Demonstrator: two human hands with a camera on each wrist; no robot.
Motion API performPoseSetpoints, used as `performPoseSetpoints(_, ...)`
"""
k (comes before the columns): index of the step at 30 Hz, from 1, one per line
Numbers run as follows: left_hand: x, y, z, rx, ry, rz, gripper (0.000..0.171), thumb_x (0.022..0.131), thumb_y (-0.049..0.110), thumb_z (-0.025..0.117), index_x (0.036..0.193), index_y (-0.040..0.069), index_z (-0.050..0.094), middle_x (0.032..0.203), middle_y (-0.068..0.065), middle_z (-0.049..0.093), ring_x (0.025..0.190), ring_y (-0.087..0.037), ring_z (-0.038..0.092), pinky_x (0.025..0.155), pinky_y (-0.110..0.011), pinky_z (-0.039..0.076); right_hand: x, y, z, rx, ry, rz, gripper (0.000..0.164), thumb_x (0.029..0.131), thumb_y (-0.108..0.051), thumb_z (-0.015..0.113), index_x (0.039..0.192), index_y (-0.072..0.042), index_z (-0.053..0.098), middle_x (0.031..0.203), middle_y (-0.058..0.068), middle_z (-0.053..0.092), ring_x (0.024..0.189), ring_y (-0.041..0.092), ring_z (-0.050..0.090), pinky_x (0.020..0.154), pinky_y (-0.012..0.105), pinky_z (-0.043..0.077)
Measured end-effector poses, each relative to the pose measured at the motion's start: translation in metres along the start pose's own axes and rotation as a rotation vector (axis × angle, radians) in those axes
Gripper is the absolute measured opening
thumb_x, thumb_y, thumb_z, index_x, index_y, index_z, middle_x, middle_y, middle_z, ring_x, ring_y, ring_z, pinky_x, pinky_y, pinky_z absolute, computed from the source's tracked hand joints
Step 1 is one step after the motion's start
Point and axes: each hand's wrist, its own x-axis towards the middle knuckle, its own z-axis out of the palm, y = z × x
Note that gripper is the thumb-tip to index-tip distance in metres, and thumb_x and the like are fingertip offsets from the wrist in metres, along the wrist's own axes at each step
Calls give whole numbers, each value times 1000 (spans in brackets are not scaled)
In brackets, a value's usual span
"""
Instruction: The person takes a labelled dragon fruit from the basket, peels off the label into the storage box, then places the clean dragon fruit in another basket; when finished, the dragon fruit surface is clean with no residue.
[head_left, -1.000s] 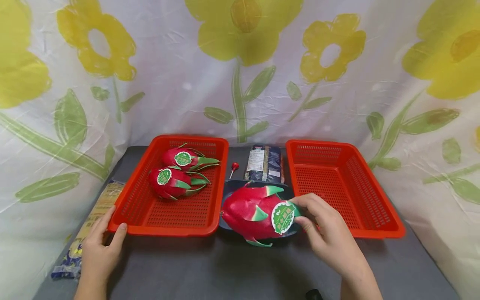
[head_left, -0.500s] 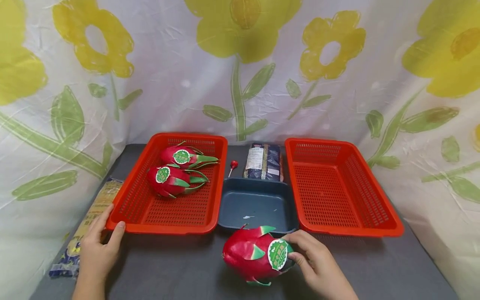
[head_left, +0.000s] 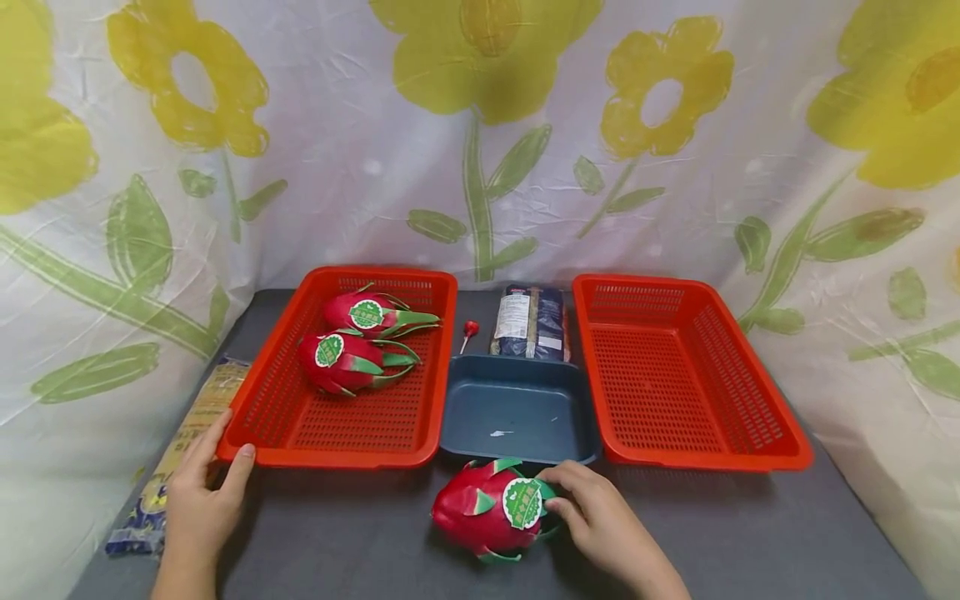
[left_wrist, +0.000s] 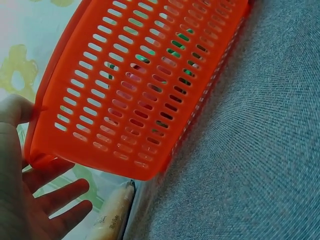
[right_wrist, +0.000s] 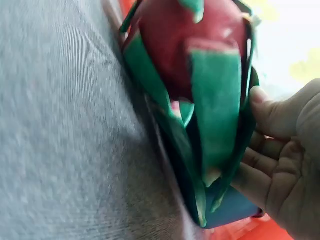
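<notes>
My right hand (head_left: pixel 592 508) pinches the green leafy end of a red dragon fruit (head_left: pixel 480 512) with a round green-and-white sticker. The fruit lies sideways, low over the table in front of a dark blue tray (head_left: pixel 517 408). In the right wrist view, my thumb and fingers (right_wrist: pixel 280 115) are beside its long green leaves (right_wrist: pixel 215 100). My left hand (head_left: pixel 198 496) holds the near left corner of the left red basket (head_left: pixel 337 457), thumb and index finger at its rim. Two more dragon fruits, the front one (head_left: pixel 345 362) and the back one (head_left: pixel 360 312), lie inside that basket.
Another red basket (head_left: pixel 701 460) stands on the right. Behind the tray lie a red lollipop (head_left: pixel 469 329) and a dark blue package (head_left: pixel 529 323) with a white label. A long yellowish packet (head_left: pixel 153 492) lies left of the left basket. A flowered cloth (head_left: pixel 337 167) hangs behind.
My right hand has brought the dragon fruit from over the blue tray down toward the table's near side, then slightly left. The tray's inside now shows. My left hand stays at the basket corner.
</notes>
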Motion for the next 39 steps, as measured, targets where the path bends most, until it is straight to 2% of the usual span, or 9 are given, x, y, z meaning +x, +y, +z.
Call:
performPoseSetpoints(7, 0, 1, 1, 0, -7, -11, 58, 92, 6, 72, 147, 18, 59, 135, 0, 61, 103, 13, 51, 89, -4, 41, 5, 9, 1, 21, 25, -4, 27, 92, -5, 75, 112, -22, 72, 101, -18, 64, 87, 5, 57, 77, 26, 52)
performPoseSetpoints(12, 0, 5, 2, 32, -17, 10, 59, 92, 6, 72, 148, 16, 58, 135, -12, 61, 105, 13, 49, 89, -2, 38, 6, 10, 0, 14, 25, 3, 26, 91, -4, 76, 112, -20, 73, 99, -18, 63, 86, 6, 56, 76, 26, 51)
performPoseSetpoints(15, 2, 10, 0, 88, -12, 43, 59, 91, 7, 73, 148, 13, 57, 134, -17, 60, 111, -2, 54, 90, 0, 34, 5, 11, 1, 7, 32, -15, 27, 91, -3, 76, 113, -19, 73, 100, -18, 64, 87, 5, 57, 78, 27, 52)
performPoseSetpoints(20, 5, 23, -3, 137, 46, 217, 57, 85, 13, 74, 140, 3, 62, 136, -22, 57, 122, -45, 49, 110, -26, 32, 5, 12, 3, 4, 43, -59, 28, 90, -3, 75, 113, -18, 74, 105, -17, 67, 93, 4, 61, 83, 29, 54)
performPoseSetpoints(22, 5, 33, -3, 142, 55, 322, 57, 84, 20, 72, 136, -2, 63, 136, -26, 57, 122, -53, 46, 112, -39, 30, 5, 11, 3, 7, 43, -68, 28, 90, -3, 75, 113, -18, 74, 106, -16, 67, 94, 4, 62, 84, 29, 55)
performPoseSetpoints(25, 0, 56, 1, 98, 61, 467, 59, 85, 31, 69, 130, -7, 65, 128, -30, 60, 114, -55, 49, 111, -37, 31, 6, 9, 2, 7, 36, -63, 27, 91, -2, 75, 113, -17, 74, 106, -17, 67, 95, 4, 62, 86, 30, 55)
performPoseSetpoints(28, -9, 84, 10, 46, 19, 552, 62, 91, 43, 66, 130, -5, 67, 126, -27, 63, 113, -48, 53, 110, -24, 30, 7, 8, 1, 2, 26, -56, 27, 91, -3, 75, 114, -17, 74, 105, -17, 66, 95, 4, 62, 86, 30, 55)
performPoseSetpoints(34, -30, 127, 35, -126, -126, 703, 62, 99, 46, 61, 130, -7, 66, 125, -26, 64, 118, -32, 55, 110, -21, 36, 6, 8, 0, -5, 14, -35, 27, 92, -4, 75, 114, -20, 74, 103, -19, 65, 93, 4, 60, 85, 30, 55)
performPoseSetpoints(39, -47, 137, 55, -202, -313, 703, 56, 100, 40, 63, 138, -2, 61, 133, -18, 61, 121, -27, 56, 105, -16, 40, 6, 5, -2, 0, -7, -33, 27, 93, -6, 74, 115, -21, 73, 102, -19, 64, 92, 4, 59, 85, 29, 55)
